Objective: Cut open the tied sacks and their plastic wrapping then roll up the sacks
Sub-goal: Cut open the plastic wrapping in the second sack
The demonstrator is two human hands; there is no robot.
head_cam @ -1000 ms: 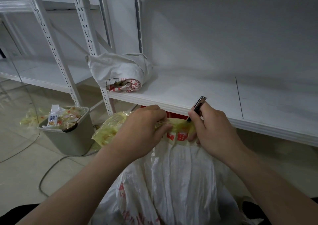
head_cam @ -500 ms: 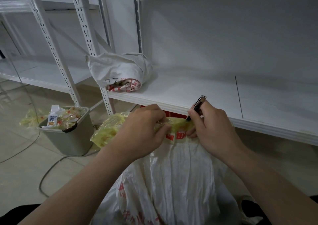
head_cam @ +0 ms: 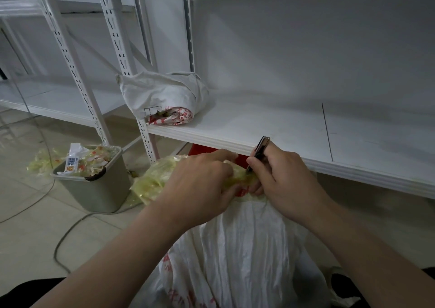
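**Operator:** Where's the sack relative to my hands?

**Spotter:** The white woven sack (head_cam: 247, 248) with red print stands right below you, its body hanging down between your forearms. Its bunched neck sits at the top, and both of your hands are on it. The yellowish plastic wrapping (head_cam: 155, 180) bulges out to the left of your left hand (head_cam: 200, 182).

**Operator:** And the grips?

**Spotter:** Your left hand is curled over the wrapped neck, clamping plastic and sack together, knuckles up. Your right hand (head_cam: 282, 180) pinches a slim metal-handled cutter (head_cam: 260, 148), held like a pen. The butt points up past the shelf edge and the low end reaches the yellow plastic in the gap between your hands. The lower fingers of your right hand touch the neck too. The blade is too small to make out.

**Operator:** What's around me?

**Spotter:** One rolled sack (head_cam: 164, 95) lies on the white shelf (head_cam: 270, 124) near the upright, well apart from your hands. On the floor to the left, a grey bin (head_cam: 94, 190) holds plastic scraps. More scraps (head_cam: 40, 164) lie beside it, and a cable (head_cam: 61, 244) loops in front of it.
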